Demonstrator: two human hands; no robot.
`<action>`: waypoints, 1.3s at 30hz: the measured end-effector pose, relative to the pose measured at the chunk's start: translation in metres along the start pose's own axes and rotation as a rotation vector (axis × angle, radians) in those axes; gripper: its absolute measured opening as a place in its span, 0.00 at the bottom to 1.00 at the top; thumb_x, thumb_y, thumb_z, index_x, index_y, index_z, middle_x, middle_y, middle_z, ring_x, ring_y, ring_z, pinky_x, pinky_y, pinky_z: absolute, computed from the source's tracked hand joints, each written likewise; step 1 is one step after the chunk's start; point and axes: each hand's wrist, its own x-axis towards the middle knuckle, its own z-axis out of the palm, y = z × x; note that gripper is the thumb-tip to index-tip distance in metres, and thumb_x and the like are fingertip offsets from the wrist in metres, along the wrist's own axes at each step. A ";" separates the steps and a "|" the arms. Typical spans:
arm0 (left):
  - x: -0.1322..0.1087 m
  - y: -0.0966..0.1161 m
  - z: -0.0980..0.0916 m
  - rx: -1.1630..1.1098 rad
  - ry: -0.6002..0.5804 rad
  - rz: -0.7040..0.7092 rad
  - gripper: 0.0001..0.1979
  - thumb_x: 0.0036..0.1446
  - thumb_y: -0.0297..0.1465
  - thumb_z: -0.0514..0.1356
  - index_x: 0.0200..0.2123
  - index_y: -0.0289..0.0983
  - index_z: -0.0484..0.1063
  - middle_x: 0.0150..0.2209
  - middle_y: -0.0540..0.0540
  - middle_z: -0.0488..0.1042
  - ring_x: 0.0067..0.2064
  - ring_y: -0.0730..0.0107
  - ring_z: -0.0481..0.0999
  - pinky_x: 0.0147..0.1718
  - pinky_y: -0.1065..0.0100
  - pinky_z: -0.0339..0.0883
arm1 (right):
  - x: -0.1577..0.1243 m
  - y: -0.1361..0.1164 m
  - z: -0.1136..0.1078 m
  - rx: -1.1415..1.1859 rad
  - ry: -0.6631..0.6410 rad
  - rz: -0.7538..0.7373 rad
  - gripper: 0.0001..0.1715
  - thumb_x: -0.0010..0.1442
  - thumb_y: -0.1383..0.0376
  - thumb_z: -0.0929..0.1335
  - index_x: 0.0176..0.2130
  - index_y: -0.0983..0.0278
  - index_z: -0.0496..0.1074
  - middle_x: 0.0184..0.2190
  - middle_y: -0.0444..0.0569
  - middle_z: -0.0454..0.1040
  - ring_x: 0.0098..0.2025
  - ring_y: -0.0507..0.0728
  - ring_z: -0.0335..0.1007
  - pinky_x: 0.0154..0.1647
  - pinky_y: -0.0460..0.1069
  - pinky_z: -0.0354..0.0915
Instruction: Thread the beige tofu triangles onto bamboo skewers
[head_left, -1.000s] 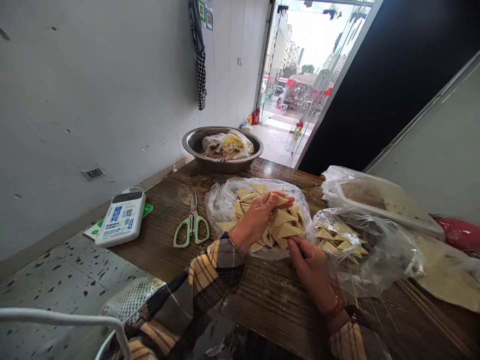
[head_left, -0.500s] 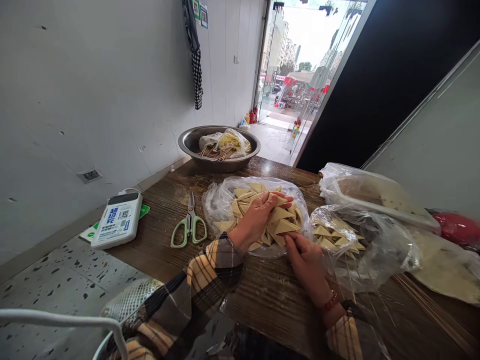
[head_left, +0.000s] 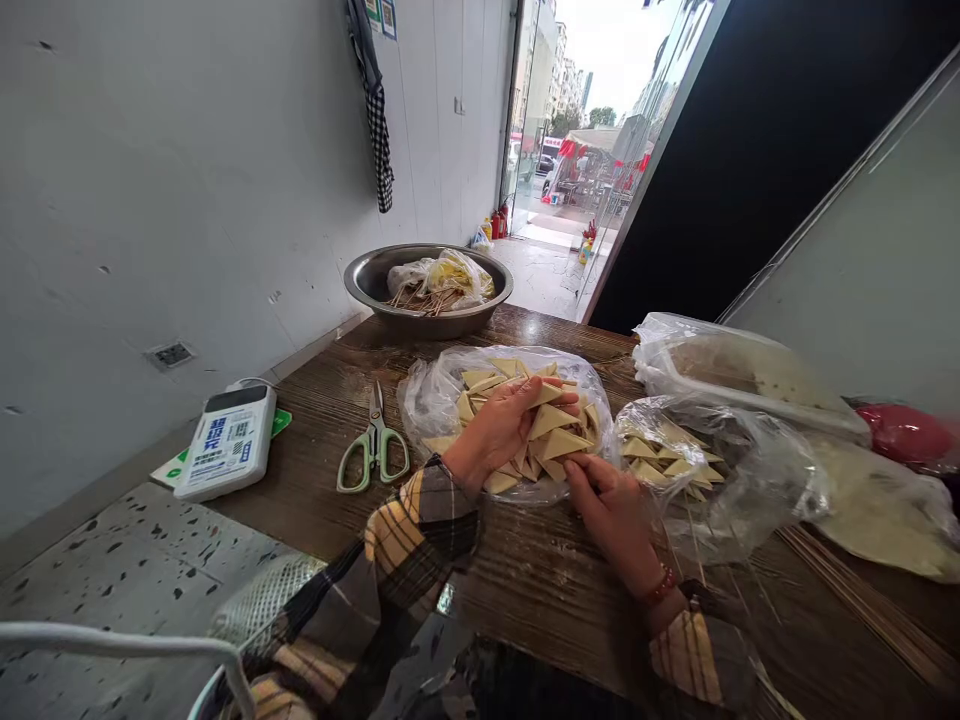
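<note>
My left hand (head_left: 501, 425) reaches over an open plastic bag (head_left: 424, 400) heaped with flat, pale tan triangular pieces that look like tofu sheet. A tofu triangle (head_left: 549, 393) lies between its thumb and fingers. Lower right, my right hand (head_left: 611, 505) has thumb and forefinger pressed together at the edge of another tofu triangle (head_left: 564, 443); what exactly they pinch is hidden. To the right, a second plastic bag (head_left: 780, 480) holds more triangles (head_left: 667, 460), with thin sticks poking out towards me.
Green-handled scissors (head_left: 373, 445) and a white boxy device (head_left: 229, 440) lie on the left. A metal basin (head_left: 356, 285) with bagged skewers stands at the back. On the right are a plastic-wrapped tray (head_left: 750, 385), loose bamboo skewers (head_left: 862, 600) and a red bundle (head_left: 904, 435).
The whole view has shifted slightly, so everything sits a little further left and up. Both hands keep nearly the same pose over the bag, the triangles between them turned slightly.
</note>
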 end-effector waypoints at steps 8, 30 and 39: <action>-0.001 -0.002 0.002 0.014 -0.029 0.023 0.15 0.58 0.36 0.61 0.41 0.29 0.73 0.43 0.34 0.78 0.42 0.59 0.80 0.41 0.62 0.74 | 0.001 -0.001 -0.001 0.106 -0.042 0.063 0.18 0.63 0.58 0.62 0.35 0.64 0.77 0.25 0.46 0.77 0.27 0.54 0.70 0.29 0.46 0.62; -0.002 0.003 0.004 0.058 0.017 0.094 0.12 0.57 0.35 0.61 0.39 0.31 0.75 0.42 0.37 0.79 0.40 0.62 0.79 0.39 0.62 0.74 | 0.000 0.003 -0.001 0.134 -0.071 0.016 0.17 0.64 0.60 0.63 0.44 0.63 0.77 0.39 0.48 0.81 0.39 0.57 0.78 0.43 0.50 0.71; 0.000 0.001 0.001 0.098 -0.005 0.107 0.15 0.56 0.38 0.63 0.40 0.32 0.76 0.43 0.37 0.79 0.41 0.62 0.79 0.40 0.64 0.73 | 0.002 0.005 0.003 0.147 -0.042 0.005 0.16 0.63 0.60 0.63 0.44 0.61 0.77 0.41 0.48 0.81 0.42 0.58 0.78 0.45 0.52 0.72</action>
